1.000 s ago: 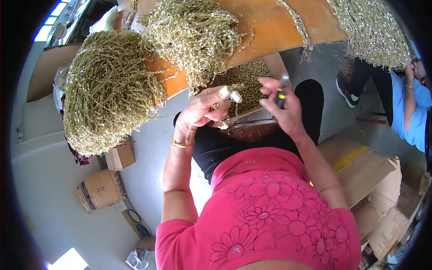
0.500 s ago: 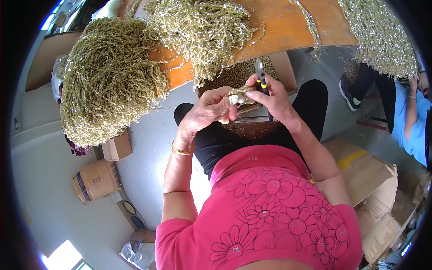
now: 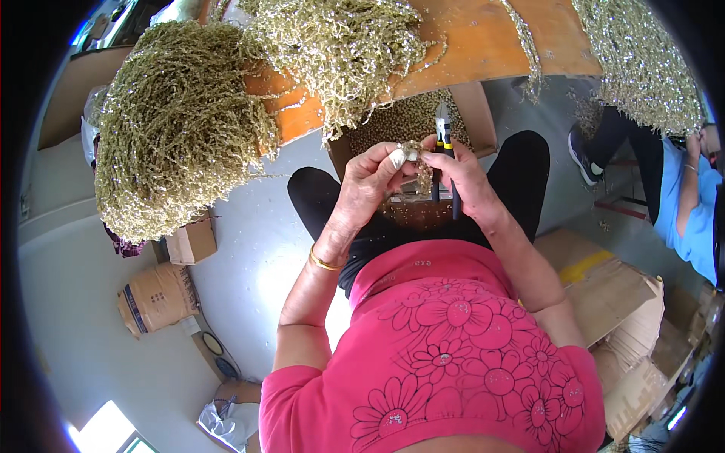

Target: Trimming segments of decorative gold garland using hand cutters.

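A pale grey floor (image 3: 249,249) spreads under everything here, with an orange wooden tabletop (image 3: 483,41) running across the top of the view and great mounds of glittery gold-green beaded strands (image 3: 177,128) spilling over its near edge. Off to the right, another person in a blue top (image 3: 691,219) sits by a further heap of the same strands (image 3: 642,60), and flattened cardboard (image 3: 612,302) lies beside them. Down on the left floor sit a brown paper-wrapped roll (image 3: 155,298) and a small cardboard box (image 3: 192,240). Now to the lap: an open carton (image 3: 411,121) of loose gold beads rests just beyond the knees, under the table edge. The left hand (image 3: 370,185) is up, thumb and forefinger pinched on a short beaded strand piece (image 3: 420,162), a pale wrap showing on one fingertip. The right hand (image 3: 461,177) meets it, fingertips closed on the same piece from the other side, while the remaining fingers clasp a pair of dark-handled cutters (image 3: 443,151) pointing up towards the table. That strand piece looks feather-light and limp, dangling loosely below the pinch; likely springy wire with small beads that could slip or shed. It seems best taken close to the working end, between fingertip pads, gently rather than squeezed.
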{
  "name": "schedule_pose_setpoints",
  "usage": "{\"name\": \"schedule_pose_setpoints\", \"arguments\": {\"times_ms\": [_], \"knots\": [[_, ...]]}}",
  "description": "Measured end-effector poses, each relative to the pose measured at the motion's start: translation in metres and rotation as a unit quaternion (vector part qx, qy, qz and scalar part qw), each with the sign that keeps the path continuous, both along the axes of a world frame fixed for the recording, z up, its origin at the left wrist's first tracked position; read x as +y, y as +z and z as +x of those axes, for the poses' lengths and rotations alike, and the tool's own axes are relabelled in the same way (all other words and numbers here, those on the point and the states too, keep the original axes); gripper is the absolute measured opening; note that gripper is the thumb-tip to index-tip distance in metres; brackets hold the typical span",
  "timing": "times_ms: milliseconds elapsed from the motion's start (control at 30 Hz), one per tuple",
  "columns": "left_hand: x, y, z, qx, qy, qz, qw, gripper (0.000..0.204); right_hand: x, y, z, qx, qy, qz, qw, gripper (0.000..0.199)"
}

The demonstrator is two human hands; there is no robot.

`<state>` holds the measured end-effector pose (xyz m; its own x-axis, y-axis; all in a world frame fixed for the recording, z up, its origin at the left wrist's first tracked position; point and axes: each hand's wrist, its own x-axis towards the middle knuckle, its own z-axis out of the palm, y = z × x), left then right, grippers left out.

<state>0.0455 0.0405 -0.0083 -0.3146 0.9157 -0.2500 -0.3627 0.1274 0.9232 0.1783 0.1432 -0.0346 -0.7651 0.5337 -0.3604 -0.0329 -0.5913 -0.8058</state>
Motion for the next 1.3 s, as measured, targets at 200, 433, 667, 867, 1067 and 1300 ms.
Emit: {"name": "schedule_pose_setpoints", "arguments": {"times_ms": [200,433,667,867,1067,1300], "knots": [[-0.006,-0.010,-0.001,-0.071,-0.043,0.016,0.996,0.022,-0.004,0.003,0.003,-0.005,-0.003,0.029,1.000,0.012],[-0.012,-0.008,-0.009,-0.247,-0.116,-0.036,0.961,0.028,-0.009,0.003,0.009,-0.063,-0.081,0.311,0.945,0.010],[-0.008,-0.015,0.006,-0.065,-0.027,-0.020,0.997,0.019,-0.014,0.005,0.015,0.018,-0.130,0.401,0.907,0.014],[-0.006,-0.016,0.014,0.009,0.000,-0.003,1.000,0.016,-0.022,-0.004,0.026,-0.066,-0.107,0.317,0.940,0.015],[-0.010,-0.022,0.013,-0.026,0.021,-0.021,0.999,0.016,-0.015,0.011,0.052,-0.151,0.030,0.020,0.988,0.025],[-0.007,-0.019,0.017,-0.010,0.029,-0.021,0.999,0.017,-0.057,-0.004,0.073,-0.216,0.196,0.338,0.895,0.033]]}}
